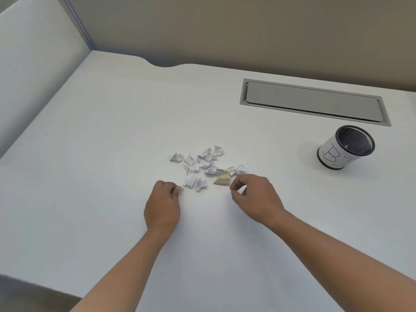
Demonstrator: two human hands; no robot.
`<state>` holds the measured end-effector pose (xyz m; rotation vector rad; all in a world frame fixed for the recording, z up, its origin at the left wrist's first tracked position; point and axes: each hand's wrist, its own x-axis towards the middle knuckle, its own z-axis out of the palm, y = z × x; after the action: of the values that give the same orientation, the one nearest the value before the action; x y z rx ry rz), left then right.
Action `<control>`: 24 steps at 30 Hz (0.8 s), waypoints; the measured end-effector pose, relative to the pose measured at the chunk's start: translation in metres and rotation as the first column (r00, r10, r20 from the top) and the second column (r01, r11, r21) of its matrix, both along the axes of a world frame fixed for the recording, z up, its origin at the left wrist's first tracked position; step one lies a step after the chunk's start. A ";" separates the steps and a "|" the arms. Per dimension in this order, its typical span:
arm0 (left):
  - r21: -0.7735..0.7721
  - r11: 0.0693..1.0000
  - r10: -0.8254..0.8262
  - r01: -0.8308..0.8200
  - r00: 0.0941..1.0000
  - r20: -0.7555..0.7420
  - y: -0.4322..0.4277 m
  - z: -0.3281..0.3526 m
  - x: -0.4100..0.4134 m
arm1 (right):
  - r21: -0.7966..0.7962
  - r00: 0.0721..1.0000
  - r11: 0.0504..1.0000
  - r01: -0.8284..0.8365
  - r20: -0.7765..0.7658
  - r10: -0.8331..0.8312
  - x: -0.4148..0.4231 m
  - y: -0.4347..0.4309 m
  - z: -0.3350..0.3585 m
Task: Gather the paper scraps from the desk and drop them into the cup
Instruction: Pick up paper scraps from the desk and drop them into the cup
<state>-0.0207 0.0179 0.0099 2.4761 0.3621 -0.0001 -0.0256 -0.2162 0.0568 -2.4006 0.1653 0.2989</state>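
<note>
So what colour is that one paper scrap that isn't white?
It's tan, a light brown scrap, seen in the head view near the right hand.

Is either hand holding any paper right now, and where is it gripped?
The left hand pinches a small white paper scrap at its fingertips. Whether the right hand holds anything cannot be told.

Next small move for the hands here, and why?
Probably close the right hand on the tan scrap just beside its fingertips. The scraps lie loose on the desk, and the cup stands to the right, nearer that hand.
</note>
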 end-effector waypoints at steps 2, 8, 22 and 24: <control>-0.015 1.000 0.002 -0.002 1.000 0.016 0.000 0.004 0.000 | -0.023 0.993 0.993 -0.114 0.003 0.114 0.004 0.009 -0.001; -0.081 0.996 0.028 -0.022 0.997 0.068 -0.001 0.019 -0.007 | -0.056 0.904 0.905 -0.422 -0.091 0.417 0.010 0.040 -0.001; -0.173 0.984 0.060 -0.046 0.995 0.077 -0.003 0.033 -0.012 | -0.092 0.867 0.867 -0.490 -0.159 0.473 0.017 0.051 -0.012; -0.175 0.984 0.058 -0.045 0.996 0.070 -0.005 0.033 -0.012 | -0.078 0.873 0.876 -0.477 -0.164 0.460 0.016 0.048 -0.011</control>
<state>-0.0327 0.0126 0.0433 2.2878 0.3775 0.0795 -0.0094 -0.1685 0.0461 -2.5103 -0.3582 0.7018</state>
